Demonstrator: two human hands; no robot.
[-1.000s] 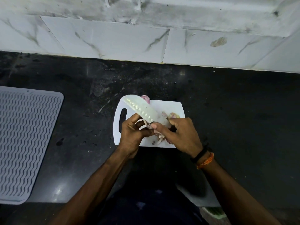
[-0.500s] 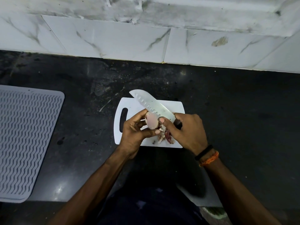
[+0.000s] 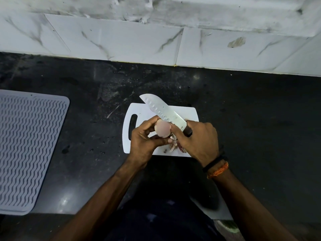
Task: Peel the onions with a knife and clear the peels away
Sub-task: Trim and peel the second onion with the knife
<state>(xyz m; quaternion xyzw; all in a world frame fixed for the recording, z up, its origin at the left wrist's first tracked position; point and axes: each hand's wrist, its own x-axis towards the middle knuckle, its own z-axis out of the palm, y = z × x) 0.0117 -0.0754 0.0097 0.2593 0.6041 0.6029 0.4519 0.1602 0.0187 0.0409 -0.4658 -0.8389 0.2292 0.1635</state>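
My left hand (image 3: 145,138) holds a pale pink peeled onion (image 3: 162,129) just above the white cutting board (image 3: 142,111). In my right hand (image 3: 199,138) is a broad knife (image 3: 163,111) with a dimpled blade and dark handle; its blade points up and to the left, and its edge lies against the far side of the onion. My right thumb touches the onion. A small heap of pink and white peels (image 3: 173,146) lies on the board under my hands, partly hidden by them.
The board rests on a black stone counter (image 3: 251,119). A grey ribbed mat (image 3: 29,148) covers the counter's left part. A white marble-tile wall (image 3: 121,40) runs along the back. The counter's front edge is just below my forearms.
The knife blade swung away from over my hands to point up-left, uncovering the onion in my left hand. My right hand shifted slightly right; the onion now shows more of its face.
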